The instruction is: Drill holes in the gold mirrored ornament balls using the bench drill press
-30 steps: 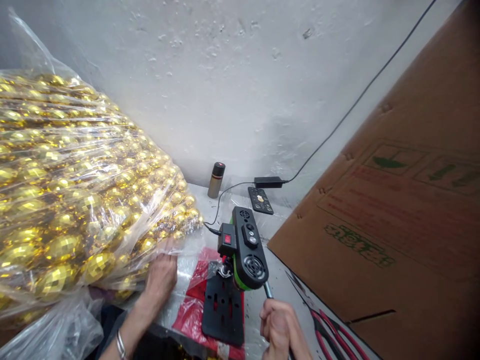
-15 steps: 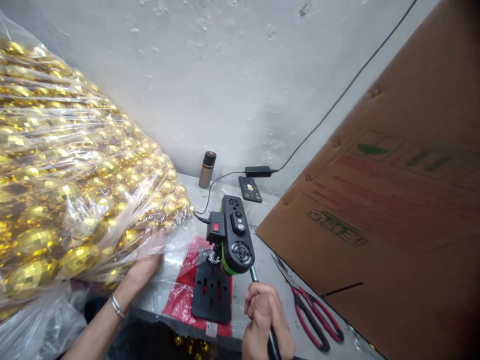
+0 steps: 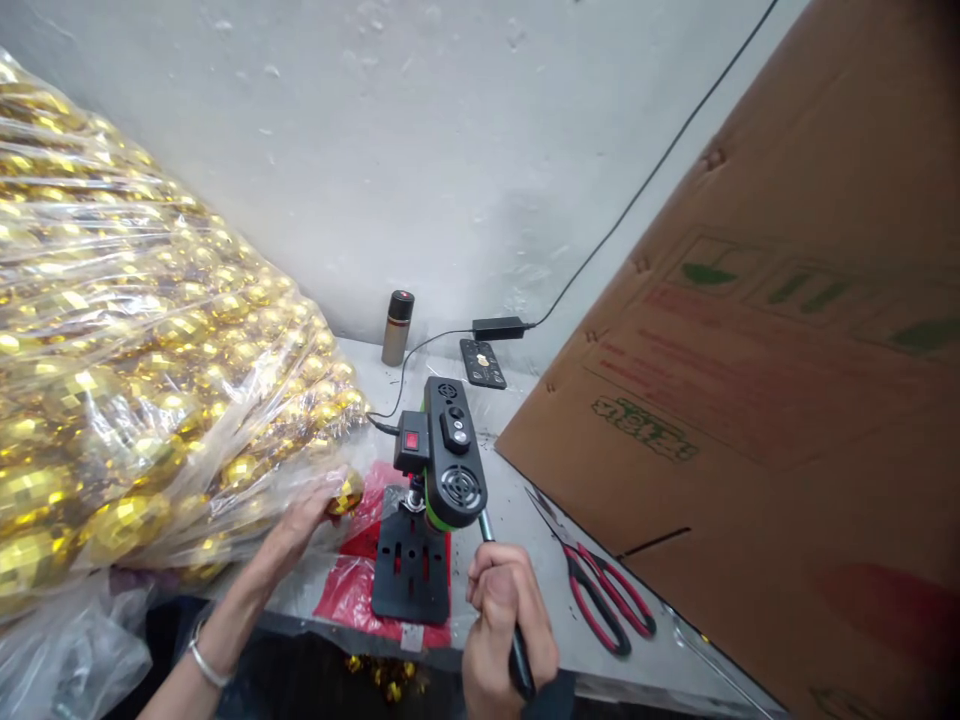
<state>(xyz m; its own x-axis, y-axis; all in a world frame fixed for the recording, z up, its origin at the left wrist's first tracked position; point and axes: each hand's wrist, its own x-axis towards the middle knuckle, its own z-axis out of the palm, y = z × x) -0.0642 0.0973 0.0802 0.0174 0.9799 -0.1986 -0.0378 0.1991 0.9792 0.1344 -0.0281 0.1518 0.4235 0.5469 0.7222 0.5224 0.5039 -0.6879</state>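
Observation:
A small black bench drill press (image 3: 456,460) stands on the table, its slotted base plate (image 3: 410,590) resting on a red plastic sheet (image 3: 341,595). My right hand (image 3: 506,620) is wrapped round its feed lever (image 3: 520,665). To the left of the press, my left hand (image 3: 304,520) pinches a shiny gold faceted ball (image 3: 346,494) just outside a clear plastic bag (image 3: 187,340) packed with similar balls. The fingertips on the far side of the ball are partly hidden. The underside of the drill head is out of sight.
Large red-and-black scissors (image 3: 600,590) lie right of the press, beside a tall cardboard box (image 3: 720,330). At the back wall are a bottle (image 3: 397,328), a power adapter (image 3: 499,328) with a cord and a phone (image 3: 482,363). Gold pieces (image 3: 386,678) show below the table edge.
My left hand has come out from the plastic bag towards the press, now with a gold ball in its fingers. My right hand stays on the lever. The view has shifted slightly.

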